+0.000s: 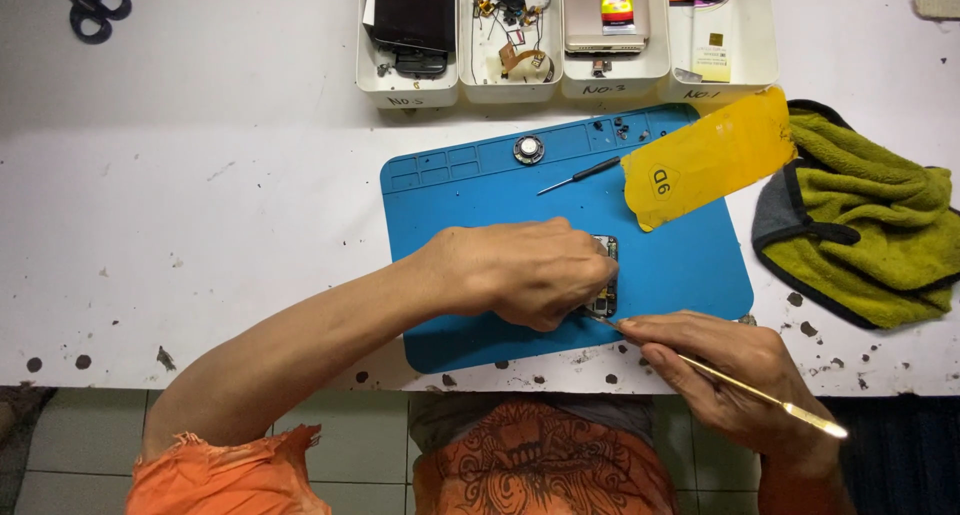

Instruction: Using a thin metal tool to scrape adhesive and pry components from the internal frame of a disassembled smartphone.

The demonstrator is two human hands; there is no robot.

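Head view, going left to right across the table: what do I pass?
Black scissors → left hand on the small circuit board on the blue mat → right hand holding a thin metal tool → yellow film sheet → green towel.

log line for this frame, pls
left hand: pins small circuit board on blue mat | right hand: holds thin metal pry tool, tip at board

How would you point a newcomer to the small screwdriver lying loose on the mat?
Find the blue mat in the middle of the white table. Along its upper part, between the round metal disc and the yellow sheet, lies the screwdriver. It is thin, dark-handled and slanted, and neither hand touches it.
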